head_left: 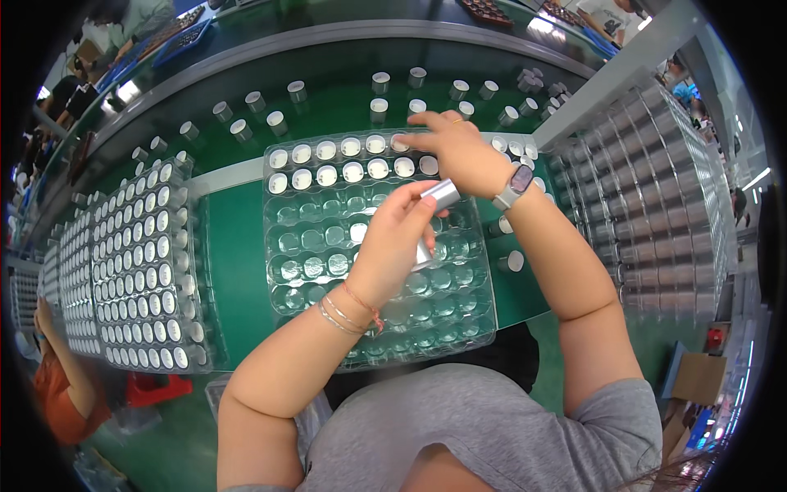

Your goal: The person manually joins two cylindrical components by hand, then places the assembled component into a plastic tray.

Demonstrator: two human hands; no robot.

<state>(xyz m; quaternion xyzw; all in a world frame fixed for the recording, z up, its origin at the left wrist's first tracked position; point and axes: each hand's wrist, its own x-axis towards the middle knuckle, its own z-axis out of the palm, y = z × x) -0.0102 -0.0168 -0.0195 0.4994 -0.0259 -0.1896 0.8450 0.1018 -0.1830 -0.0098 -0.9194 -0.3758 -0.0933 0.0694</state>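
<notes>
Between left fingers (421,210), a shiny silver cylinder (443,194)

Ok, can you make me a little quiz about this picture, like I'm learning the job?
1. Pick one: is the watch worn on the left side or the right side?
2. True or false: in the clear tray at the middle, the nearest row is full of cylinders.
3. What is the left hand holding?

Key:
1. The right side.
2. False. White-topped cylinders line the two far rows; the nearest row isn't full.
3. At least one silver cylinder.
</notes>
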